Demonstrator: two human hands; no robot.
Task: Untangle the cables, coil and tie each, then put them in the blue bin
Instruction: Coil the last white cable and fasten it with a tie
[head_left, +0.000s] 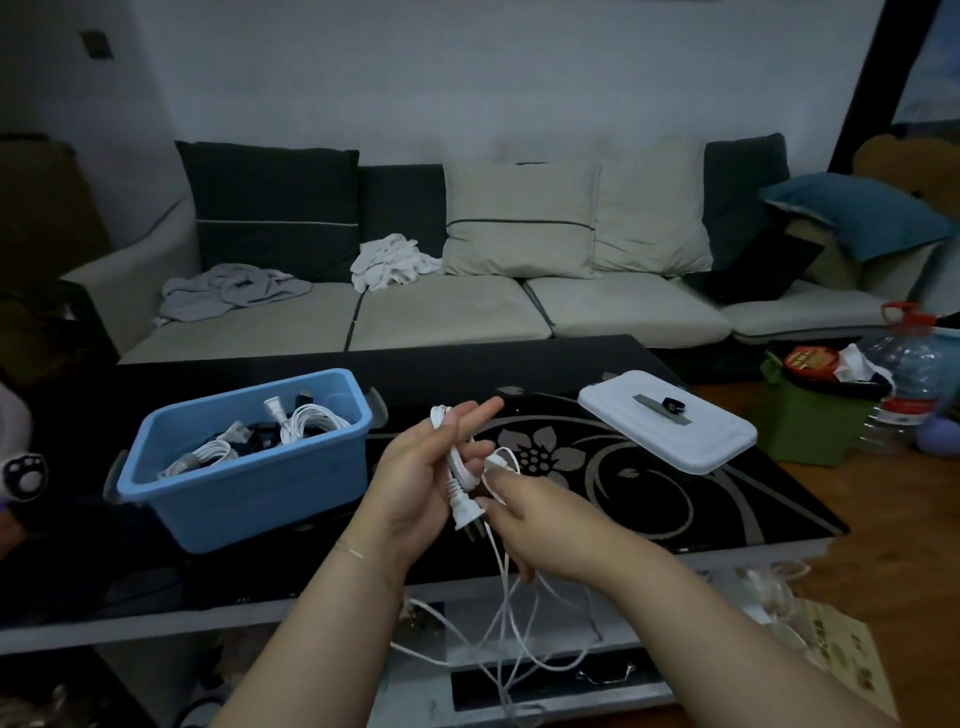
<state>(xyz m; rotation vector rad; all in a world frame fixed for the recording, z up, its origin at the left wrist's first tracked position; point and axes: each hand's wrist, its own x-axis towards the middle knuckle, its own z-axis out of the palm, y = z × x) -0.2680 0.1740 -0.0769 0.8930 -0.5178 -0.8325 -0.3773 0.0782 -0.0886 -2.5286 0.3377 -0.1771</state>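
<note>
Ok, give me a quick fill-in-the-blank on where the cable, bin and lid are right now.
1. The left hand holds a ____ cable near its plug.
2. The coiled cables already lie inside the ____ bin.
3. The white lid lies on the table, to the ____ of the bin.

Missing: white; blue; right

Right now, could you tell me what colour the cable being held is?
White cable, clearest in the head view.

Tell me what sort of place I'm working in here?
Most likely a home living room: a cushioned sofa with laundry on it, a black glass coffee table holding the blue bin.
</note>
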